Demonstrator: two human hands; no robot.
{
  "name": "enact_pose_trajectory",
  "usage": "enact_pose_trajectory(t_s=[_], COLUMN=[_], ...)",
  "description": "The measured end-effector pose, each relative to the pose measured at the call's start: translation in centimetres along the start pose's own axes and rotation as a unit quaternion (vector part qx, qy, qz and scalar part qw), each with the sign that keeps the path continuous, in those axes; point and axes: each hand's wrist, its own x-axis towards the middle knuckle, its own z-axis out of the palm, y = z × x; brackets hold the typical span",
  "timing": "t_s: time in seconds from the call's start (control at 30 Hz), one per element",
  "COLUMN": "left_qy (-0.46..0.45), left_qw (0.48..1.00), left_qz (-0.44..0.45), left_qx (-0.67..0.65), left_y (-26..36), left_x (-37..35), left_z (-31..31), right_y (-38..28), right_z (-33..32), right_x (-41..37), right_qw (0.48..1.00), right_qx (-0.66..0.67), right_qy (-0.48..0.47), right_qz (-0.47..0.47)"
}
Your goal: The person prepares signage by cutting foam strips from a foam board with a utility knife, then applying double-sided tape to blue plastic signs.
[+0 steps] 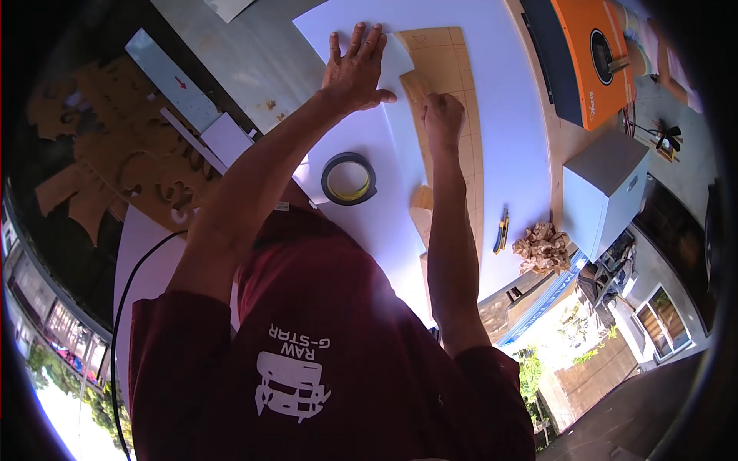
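My left hand (357, 75) lies flat with fingers spread on a large white sheet (511, 123), at the far end of the work surface. My right hand (443, 119) is closed in a fist over brown gridded paper (453, 58). What its fingers hold, if anything, is hidden. The paper's inner edge is uneven and borders a pale strip beside the left hand. Nearer my body, a roll of dark tape (348, 178) rests on the white sheet. A yellow and black utility knife (501, 230) lies to the right of my right forearm.
Crumpled brown paper (543, 247) sits near the right edge, beside a pale box (603, 192). An orange and black machine (588, 61) stands at upper right, with part of another person (667, 58) behind it. Brown cut-out shapes (127, 146) lie at left.
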Motion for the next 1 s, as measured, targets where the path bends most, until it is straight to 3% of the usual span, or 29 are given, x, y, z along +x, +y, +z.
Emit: enact_pose_trajectory(t_s=[0.07,0.2,0.3,0.4,0.53,0.6,0.67,0.7,0.8,0.87,0.93,1.0], left_qy=[-0.020,-0.018,-0.090,-0.097,-0.090,-0.102,-0.030,0.006,-0.003,0.005,0.023,0.018], left_qw=[0.999,0.997,0.995,0.993,0.991,0.988,0.994,0.991,0.989,0.991,0.992,0.991], left_qz=[-0.025,-0.040,-0.040,-0.057,-0.084,-0.087,-0.013,0.006,0.004,0.026,0.035,0.034], left_qx=[0.023,0.061,-0.006,0.029,0.056,0.083,0.108,0.136,0.151,0.129,0.116,0.127], left_y=[0.9,1.7,2.4,3.0,3.7,3.8,0.9,-0.6,-0.1,-0.7,-1.8,-2.1], left_x=[0.5,0.7,1.1,1.2,1.5,1.6,2.3,2.9,3.0,3.5,3.9,4.5], left_z=[-0.5,0.0,-2.6,-2.5,-2.1,-2.2,1.0,2.6,2.4,2.5,3.6,3.9], right_y=[0.8,8.4,15.7,19.2,27.8,29.9,36.3,39.7,46.0,44.2,42.4,46.8], right_z=[-2.8,-8.1,-11.9,-17.0,-23.3,-25.9,-28.7,-30.4,-34.3,-35.5,-35.4,-35.6], right_x=[-5.0,-13.1,-19.3,-26.4,-35.5,-39.7,-45.0,-48.4,-53.9,-53.2,-50.9,-50.0], right_qw=[0.993,0.986,0.982,0.963,0.944,0.926,0.912,0.899,0.871,0.842,0.821,0.838], right_qx=[0.098,0.134,0.087,0.099,0.097,0.050,-0.145,-0.149,-0.211,-0.085,-0.041,-0.225], right_qy=[0.022,0.069,0.116,0.123,0.161,0.171,0.162,0.171,0.199,0.167,0.183,0.211], right_qz=[0.059,0.078,0.124,0.216,0.270,0.334,0.348,0.375,0.398,0.506,0.540,0.450])
